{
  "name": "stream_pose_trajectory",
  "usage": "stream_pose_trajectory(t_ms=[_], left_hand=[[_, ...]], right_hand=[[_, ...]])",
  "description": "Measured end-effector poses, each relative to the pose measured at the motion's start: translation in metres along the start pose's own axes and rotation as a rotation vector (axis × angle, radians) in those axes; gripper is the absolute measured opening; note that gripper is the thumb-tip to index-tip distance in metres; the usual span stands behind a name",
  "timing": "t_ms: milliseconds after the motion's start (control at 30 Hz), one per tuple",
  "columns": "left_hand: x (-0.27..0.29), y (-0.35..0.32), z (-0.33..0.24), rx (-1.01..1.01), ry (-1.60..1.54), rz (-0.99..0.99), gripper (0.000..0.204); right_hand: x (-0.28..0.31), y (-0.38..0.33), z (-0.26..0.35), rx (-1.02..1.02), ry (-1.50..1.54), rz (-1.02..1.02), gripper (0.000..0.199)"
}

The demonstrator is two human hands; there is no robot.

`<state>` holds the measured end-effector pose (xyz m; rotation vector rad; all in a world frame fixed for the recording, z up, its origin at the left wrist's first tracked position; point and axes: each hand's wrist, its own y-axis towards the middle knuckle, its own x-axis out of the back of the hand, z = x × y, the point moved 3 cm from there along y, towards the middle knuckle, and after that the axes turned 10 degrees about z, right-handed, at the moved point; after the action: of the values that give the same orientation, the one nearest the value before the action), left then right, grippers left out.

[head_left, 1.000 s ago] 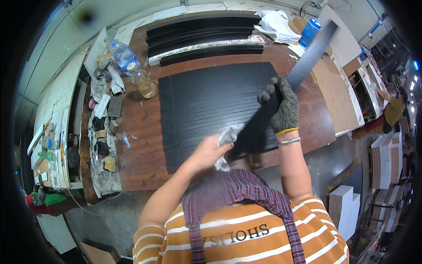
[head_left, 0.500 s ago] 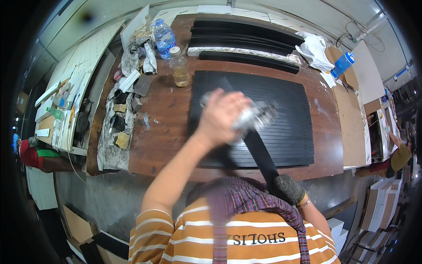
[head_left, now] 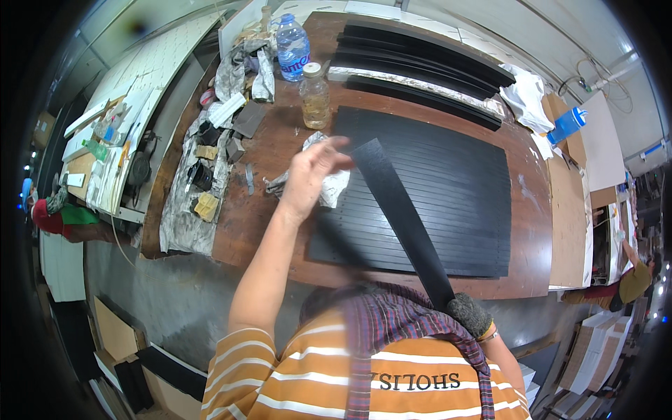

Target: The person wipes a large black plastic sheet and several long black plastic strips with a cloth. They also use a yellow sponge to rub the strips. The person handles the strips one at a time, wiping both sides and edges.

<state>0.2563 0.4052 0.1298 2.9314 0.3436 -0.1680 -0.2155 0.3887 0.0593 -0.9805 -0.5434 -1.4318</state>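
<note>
Black and flat, a long strip (head_left: 403, 213) slants above the dark ribbed panel (head_left: 462, 196) on the brown table (head_left: 530, 238), its near end grasped by the gloved right hand (head_left: 470, 315) close to the person's body. The bare left hand (head_left: 306, 180) is near the strip's far end, fingers loosely spread at a crumpled pale cloth (head_left: 338, 189); whether it grips that cloth, I cannot tell.

Brown table (head_left: 530, 245): black strips (head_left: 448, 189) side by side, lidded jar (head_left: 316, 105), clear bottle (head_left: 292, 47), stained cloth (head_left: 183, 236) along left
</note>
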Motion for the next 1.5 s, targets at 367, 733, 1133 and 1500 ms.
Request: stream_pose_trajectory(t_ms=[367, 733, 1133, 1500], left_hand=[[-0.04, -0.003, -0.027, 0.101, 0.249, -0.206, 0.026], [-0.013, 0.002, 0.022, 0.044, 0.195, -0.206, 0.02], [-0.011, 0.015, 0.032, 0.035, 0.204, -0.234, 0.069], [0.004, 0.018, 0.037, 0.275, -0.008, 0.07, 0.036]], right_hand=[[0.067, 0.076, 0.037, -0.575, 0.411, -0.202, 0.062], [0.06, 0.082, 0.017, -0.345, 0.861, -0.076, 0.04], [0.063, 0.099, -0.009, -0.335, 0.661, -0.171, 0.046], [0.08, 0.096, -0.012, -0.465, 0.378, -0.229, 0.06]])
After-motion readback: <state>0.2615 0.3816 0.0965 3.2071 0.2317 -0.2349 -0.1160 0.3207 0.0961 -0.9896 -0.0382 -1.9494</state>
